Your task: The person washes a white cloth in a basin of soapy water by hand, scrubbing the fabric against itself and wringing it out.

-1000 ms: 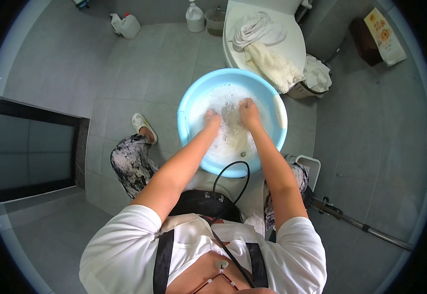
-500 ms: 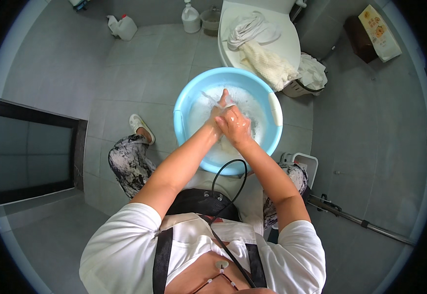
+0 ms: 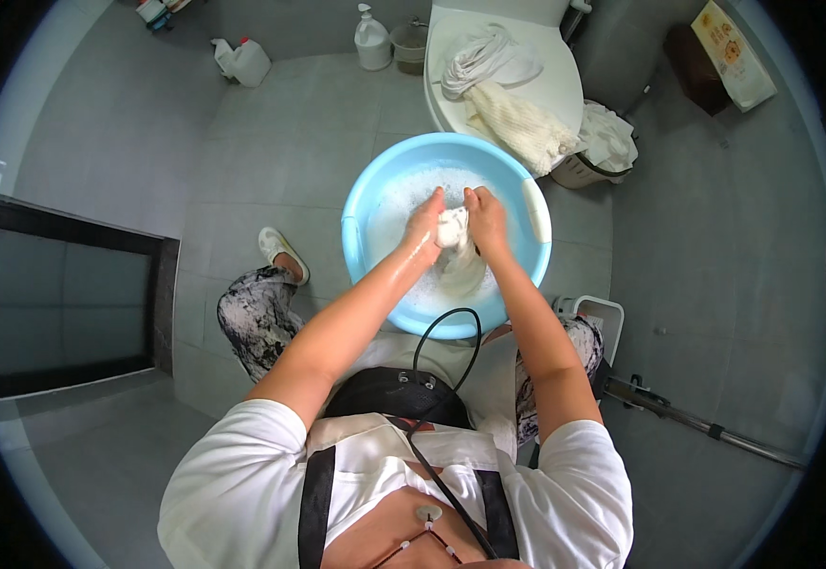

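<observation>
White cloth [image 3: 451, 229] bunched between left hand [image 3: 422, 228] and right hand [image 3: 485, 220]; both grip it.

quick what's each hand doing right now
left hand: closed on the white cloth over the blue basin
right hand: closed on the same cloth

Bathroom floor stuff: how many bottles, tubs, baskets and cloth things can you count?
Bottles and jugs: 2, a white jug and a pump bottle
Basins: 1, the blue basin
Baskets: 1, the laundry basket
Cloth pieces: 4, the wet cloth in both hands, two on the toilet lid, one in the basket
Total: 8
</observation>
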### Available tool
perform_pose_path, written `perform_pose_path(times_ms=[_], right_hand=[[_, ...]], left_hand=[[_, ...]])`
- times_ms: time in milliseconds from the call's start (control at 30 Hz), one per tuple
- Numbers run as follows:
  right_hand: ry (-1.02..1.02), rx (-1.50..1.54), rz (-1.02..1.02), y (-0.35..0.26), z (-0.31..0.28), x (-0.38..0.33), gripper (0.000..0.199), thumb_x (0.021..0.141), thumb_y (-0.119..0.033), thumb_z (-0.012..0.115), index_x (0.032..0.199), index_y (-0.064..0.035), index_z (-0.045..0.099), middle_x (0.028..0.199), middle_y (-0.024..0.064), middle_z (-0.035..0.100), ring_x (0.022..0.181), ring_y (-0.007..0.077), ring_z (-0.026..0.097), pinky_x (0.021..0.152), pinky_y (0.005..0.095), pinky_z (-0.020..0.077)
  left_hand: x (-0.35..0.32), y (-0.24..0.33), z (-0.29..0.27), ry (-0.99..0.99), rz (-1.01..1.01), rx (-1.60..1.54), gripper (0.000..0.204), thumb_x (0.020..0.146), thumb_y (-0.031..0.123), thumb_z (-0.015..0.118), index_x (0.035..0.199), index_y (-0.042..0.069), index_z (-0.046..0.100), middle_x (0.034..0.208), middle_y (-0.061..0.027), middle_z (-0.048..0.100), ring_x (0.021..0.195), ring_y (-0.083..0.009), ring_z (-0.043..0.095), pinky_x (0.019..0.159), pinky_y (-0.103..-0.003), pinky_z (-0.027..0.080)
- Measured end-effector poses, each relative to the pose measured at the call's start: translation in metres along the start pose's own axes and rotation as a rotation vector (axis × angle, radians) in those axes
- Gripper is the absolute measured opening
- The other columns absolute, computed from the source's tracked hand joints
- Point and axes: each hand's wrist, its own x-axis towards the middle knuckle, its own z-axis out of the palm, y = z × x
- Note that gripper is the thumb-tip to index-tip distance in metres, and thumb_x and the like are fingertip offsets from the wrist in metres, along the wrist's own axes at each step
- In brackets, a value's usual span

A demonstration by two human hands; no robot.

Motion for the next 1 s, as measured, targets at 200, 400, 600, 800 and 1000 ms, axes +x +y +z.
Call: perform_pose_path(times_ms=[200, 400, 600, 800, 1000], right_hand=[[-0.090, -0.207, -0.106, 0.030, 0.000, 0.007, 0.025, 0.074, -0.025, 0.059, 0.088, -0.0046, 0.056, 0.104, 0.0161, 0.049, 0.099, 0.0320, 0.046, 0.080, 0.0372, 0.0389], [-0.341, -0.592, 0.172, 0.003, -0.002, -0.003, 0.028, 0.074, -0.020, 0.057, 0.098, -0.0055, 0.055, 0.099, 0.0188, 0.055, 0.098, 0.0338, 0.050, 0.083, 0.0384, 0.0389], [-0.362, -0.565, 0.081, 0.041, 0.012, 0.008, 0.029, 0.076, -0.021, 0.049, 0.100, -0.0060, 0.054, 0.087, 0.0166, 0.059, 0.086, 0.0310, 0.056, 0.076, 0.0350, 0.0426], [-0.332, 0.779, 0.473, -0.039, -0.008, -0.005, 0.028, 0.071, -0.012, 0.051, 0.098, -0.0066, 0.051, 0.090, 0.0074, 0.052, 0.081, 0.0173, 0.049, 0.069, 0.0307, 0.0413], [-0.109, 0.031, -0.471, -0.044, -0.004, -0.044, 0.025, 0.074, -0.022, 0.057, 0.095, -0.0076, 0.051, 0.089, 0.0118, 0.050, 0.075, 0.0271, 0.052, 0.063, 0.0352, 0.0437]], left_hand=[[0.037, -0.006, -0.043, 0.098, 0.102, 0.111, 0.026, 0.081, 0.022, 0.056, 0.092, 0.002, 0.045, 0.091, -0.0106, 0.051, 0.079, -0.0199, 0.053, 0.067, -0.032, 0.045], [0.061, -0.039, -0.071, 0.366, -0.106, 0.573, 0.042, 0.074, 0.021, 0.059, 0.109, 0.001, 0.048, 0.097, -0.0154, 0.054, 0.084, -0.0236, 0.051, 0.069, -0.035, 0.043], [0.046, -0.039, -0.063, 0.209, 0.087, 0.853, 0.036, 0.075, 0.028, 0.056, 0.100, 0.002, 0.055, 0.095, -0.0131, 0.055, 0.080, -0.0233, 0.052, 0.065, -0.035, 0.043], [0.010, 0.010, -0.016, -0.021, -0.246, -0.160, 0.036, 0.079, 0.037, 0.051, 0.102, 0.009, 0.052, 0.091, -0.0075, 0.055, 0.084, -0.0248, 0.053, 0.068, -0.036, 0.045], [-0.005, 0.020, 0.008, -0.150, -0.225, -0.032, 0.035, 0.082, 0.043, 0.048, 0.096, 0.010, 0.049, 0.088, -0.0068, 0.052, 0.080, -0.0216, 0.053, 0.071, -0.036, 0.045]])
